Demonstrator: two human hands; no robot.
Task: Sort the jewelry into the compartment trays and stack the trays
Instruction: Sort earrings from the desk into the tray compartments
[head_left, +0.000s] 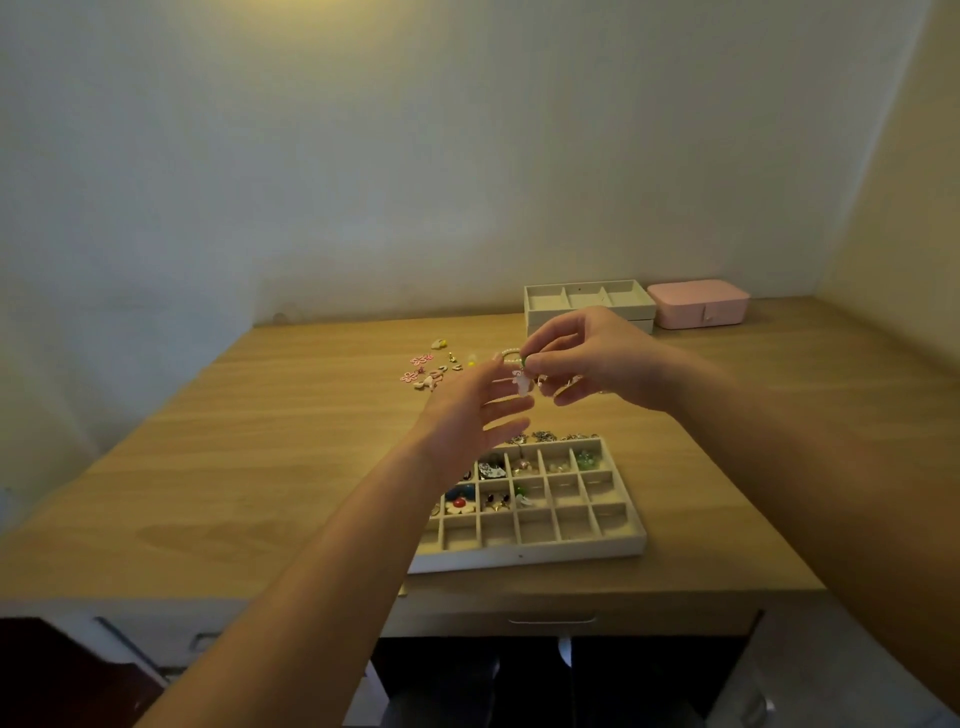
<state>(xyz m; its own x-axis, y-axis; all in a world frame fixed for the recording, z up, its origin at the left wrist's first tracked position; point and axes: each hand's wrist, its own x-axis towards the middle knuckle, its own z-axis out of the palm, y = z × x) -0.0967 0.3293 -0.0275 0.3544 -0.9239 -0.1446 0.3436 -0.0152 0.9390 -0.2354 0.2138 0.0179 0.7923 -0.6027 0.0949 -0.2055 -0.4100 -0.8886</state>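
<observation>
1. Currently your right hand (597, 358) is at the middle of the frame, its fingers (545, 338) pinching a pearl bracelet (511, 356) with a pale charm (522, 383) dangling from it, above the surface (260, 441).
2. Your left hand (467, 410) is just left of the charm, fingers (498, 400) straight and spread, gripping nothing; whether they touch it is unclear.
3. Below the hands lies the compartment tray (571, 545), several upper cells filled, with chains (550, 435) at its far edge.
4. Loose jewelry (426, 369) sits left of centre.
5. Stacked trays (532, 306) and a pink box (698, 304) stand side by side at upper right.
</observation>
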